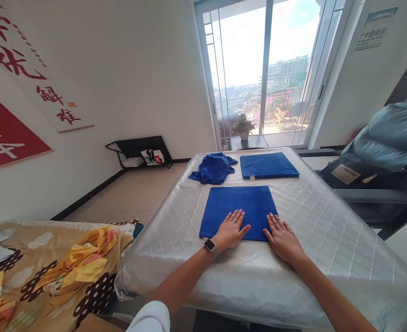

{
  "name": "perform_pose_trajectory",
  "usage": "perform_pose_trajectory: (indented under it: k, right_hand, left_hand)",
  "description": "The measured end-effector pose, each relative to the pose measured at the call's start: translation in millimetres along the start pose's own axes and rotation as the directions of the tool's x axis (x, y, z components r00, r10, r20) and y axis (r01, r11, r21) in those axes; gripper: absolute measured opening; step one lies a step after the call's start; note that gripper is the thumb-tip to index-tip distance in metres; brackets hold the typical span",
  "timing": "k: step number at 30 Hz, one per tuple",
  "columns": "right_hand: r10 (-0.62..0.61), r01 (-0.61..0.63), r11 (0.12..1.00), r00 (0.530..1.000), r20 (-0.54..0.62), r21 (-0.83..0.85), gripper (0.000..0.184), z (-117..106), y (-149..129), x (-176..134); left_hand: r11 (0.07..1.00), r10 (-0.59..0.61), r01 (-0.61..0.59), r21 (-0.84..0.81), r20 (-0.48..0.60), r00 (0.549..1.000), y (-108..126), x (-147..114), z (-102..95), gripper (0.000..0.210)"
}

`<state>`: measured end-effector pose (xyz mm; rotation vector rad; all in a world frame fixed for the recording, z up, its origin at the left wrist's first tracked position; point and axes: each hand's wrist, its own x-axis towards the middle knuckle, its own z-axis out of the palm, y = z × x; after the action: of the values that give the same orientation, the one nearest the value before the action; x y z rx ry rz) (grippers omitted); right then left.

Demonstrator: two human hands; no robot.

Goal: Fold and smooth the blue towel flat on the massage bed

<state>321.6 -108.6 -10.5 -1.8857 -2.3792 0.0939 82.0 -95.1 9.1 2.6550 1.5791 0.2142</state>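
Note:
A blue cloth [240, 200], spread flat in a near-square, lies on the plastic-wrapped mattress [162, 249]. My left hand [231, 229] rests palm down on its lower middle, fingers stretched out and a watch on the wrist. On the cloth's right edge lies my right hand [284, 237], also flat with fingers extended, partly over the mattress. Behind this cloth, to the right, is a flat folded blue cloth stack [269, 165] with a small white tag at its front edge. A crumpled blue cloth [213, 168] sits at the back left.
At the left is a lower bed with a patterned brown sheet [37, 240] and rumpled yellow clothes [86, 258]. A grey armchair [390, 138] stands close on the right. Behind the mattress, a potted plant [244, 127] stands on a chair before the sliding glass door [267, 83].

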Motion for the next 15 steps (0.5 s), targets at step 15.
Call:
perform_pose_trajectory:
  k: [15]
  right_hand:
    - [-0.007,0.008,1.000,0.999,0.040,-0.012,0.068,-8,3,-2]
  left_hand:
    - [0.966,-0.258,0.259,0.004,-0.005,0.966,-71,-69,-5.0,0.078]
